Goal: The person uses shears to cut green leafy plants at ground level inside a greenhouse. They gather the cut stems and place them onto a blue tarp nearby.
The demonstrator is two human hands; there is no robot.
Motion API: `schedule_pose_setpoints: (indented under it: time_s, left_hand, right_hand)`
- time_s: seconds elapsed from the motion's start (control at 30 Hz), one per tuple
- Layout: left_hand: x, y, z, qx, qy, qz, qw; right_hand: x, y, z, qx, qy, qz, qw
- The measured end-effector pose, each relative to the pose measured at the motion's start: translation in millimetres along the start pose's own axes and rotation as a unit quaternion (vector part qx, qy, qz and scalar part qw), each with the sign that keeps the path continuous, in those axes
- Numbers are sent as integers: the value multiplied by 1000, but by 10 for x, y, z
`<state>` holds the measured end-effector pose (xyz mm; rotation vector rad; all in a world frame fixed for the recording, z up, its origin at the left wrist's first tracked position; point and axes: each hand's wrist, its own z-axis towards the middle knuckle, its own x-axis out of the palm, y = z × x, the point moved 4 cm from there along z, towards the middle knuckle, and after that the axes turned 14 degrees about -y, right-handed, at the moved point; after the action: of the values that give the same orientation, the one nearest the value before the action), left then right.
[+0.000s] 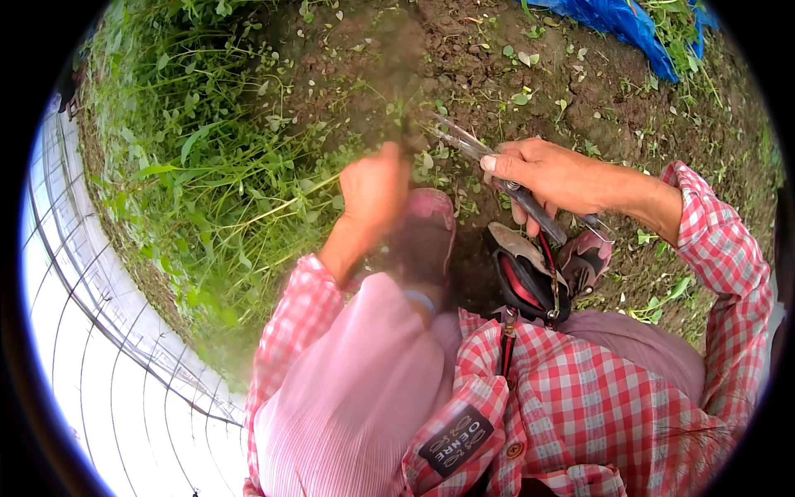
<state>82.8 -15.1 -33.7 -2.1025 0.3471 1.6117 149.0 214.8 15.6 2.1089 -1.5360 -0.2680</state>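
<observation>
My right hand (549,177) grips a pair of garden snips (528,208) by dark handles. Their narrow metal blades (463,138) point up and left over the soil, with the tips slightly apart. My left hand (372,192) is curled and blurred by motion, beside the edge of a thick stand of green leafy plants (217,155). A pale stem (279,210) runs from the plants up to this hand, but whether the fingers hold it is unclear. Above the left hand, a brownish-green blur crosses the soil.
Bare brown soil (453,50) carries scattered leaves. A blue plastic sheet (612,25) lies at the upper right, with greens beside it. Below the snips hangs a black pouch with red lining (518,282), near my shoes (428,230). Pale sheeting crossed by dark lines (112,348) stands left.
</observation>
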Motion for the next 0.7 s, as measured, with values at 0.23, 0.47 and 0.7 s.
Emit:
schedule_pose_setpoints:
  time_s: [0.23,0.47,0.7]
  left_hand:
    - [-74,59,4,-51,-39,-89,994]
    - [-225,-7,-97,-91,-28,-165,982]
    - [-110,-318,-137,-13,-50,-213,976]
  right_hand:
    - [-65,29,-19,-4,-15,-8,1000]
    - [-122,34,-47,-25,-18,8,999]
    - [-143,27,-66,-16,-29,10,999]
